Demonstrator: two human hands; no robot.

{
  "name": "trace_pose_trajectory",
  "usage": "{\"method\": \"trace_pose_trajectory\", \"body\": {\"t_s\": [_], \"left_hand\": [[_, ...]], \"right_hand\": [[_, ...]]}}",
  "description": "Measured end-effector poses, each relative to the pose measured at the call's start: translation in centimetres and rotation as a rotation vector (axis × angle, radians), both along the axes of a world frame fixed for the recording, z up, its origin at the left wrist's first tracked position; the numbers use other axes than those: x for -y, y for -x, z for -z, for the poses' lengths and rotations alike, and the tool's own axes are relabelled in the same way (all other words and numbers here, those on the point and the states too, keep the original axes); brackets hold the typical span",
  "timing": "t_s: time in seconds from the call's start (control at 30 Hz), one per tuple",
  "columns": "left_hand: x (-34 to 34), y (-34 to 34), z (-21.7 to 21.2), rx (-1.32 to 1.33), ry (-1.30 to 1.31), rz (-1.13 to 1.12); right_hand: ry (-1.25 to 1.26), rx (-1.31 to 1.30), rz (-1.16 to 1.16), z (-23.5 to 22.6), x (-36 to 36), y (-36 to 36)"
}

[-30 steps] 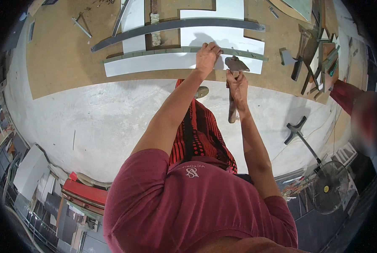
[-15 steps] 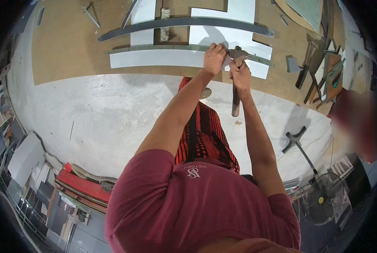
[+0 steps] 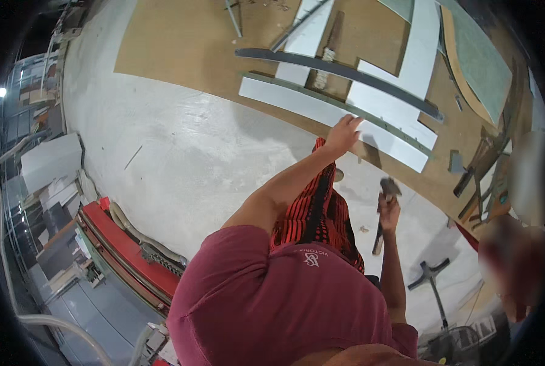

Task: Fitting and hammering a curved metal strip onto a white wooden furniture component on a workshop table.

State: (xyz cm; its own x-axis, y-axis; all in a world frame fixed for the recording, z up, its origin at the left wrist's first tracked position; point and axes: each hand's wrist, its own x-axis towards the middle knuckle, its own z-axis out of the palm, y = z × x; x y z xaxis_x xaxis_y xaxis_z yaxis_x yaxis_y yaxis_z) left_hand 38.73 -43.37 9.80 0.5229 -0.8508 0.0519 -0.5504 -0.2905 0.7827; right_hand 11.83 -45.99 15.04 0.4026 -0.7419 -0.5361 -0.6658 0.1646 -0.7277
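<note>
left hand flat with fingers spread on the long white strip running upper-left to lower-right, right hand gripping a hammer just below it

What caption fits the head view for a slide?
Left hand reaches to a white panel on the floor; right hand grips a hammer.

light: even, medium bright, one small lamp glares at far left | shadows: soft, short, on pale floor | distortion: strong fisheye, straight edges bend, corners black | blur: right rim smeared, centre sharp
</note>
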Motion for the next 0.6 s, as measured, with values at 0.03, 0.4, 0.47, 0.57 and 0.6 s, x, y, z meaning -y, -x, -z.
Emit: {"method": "trace_pose_trajectory", "body": {"t_s": [0.03, 0.4, 0.47, 0.57, 0.6], "left_hand": [[-2.1, -0.8, -0.3, -0.055, -0.032, -0.043], [-15.1, -20.8, -0.8, 0.073, -0.134, -0.603], [-13.5, -26.0, -0.6, 0.054, -0.110, -0.625], [-9.3, -33.6, -0.8, 0.125, -0.066, -0.597], [-7.7, -36.2, -1.1, 0.069, -0.050, -0.613]], "right_hand": [[-0.032, -0.138, -0.026, -0.4, -0.9, 0.8], [-0.316, -0.494, 0.290, -0.7, -11.7, 6.8], [-0.124, -0.664, 0.107, 2.5, -13.9, 9.0], [-0.182, -0.695, 0.124, 7.0, -16.5, 8.3], [-0.210, -0.703, 0.116, 7.8, -16.9, 7.3]]}}
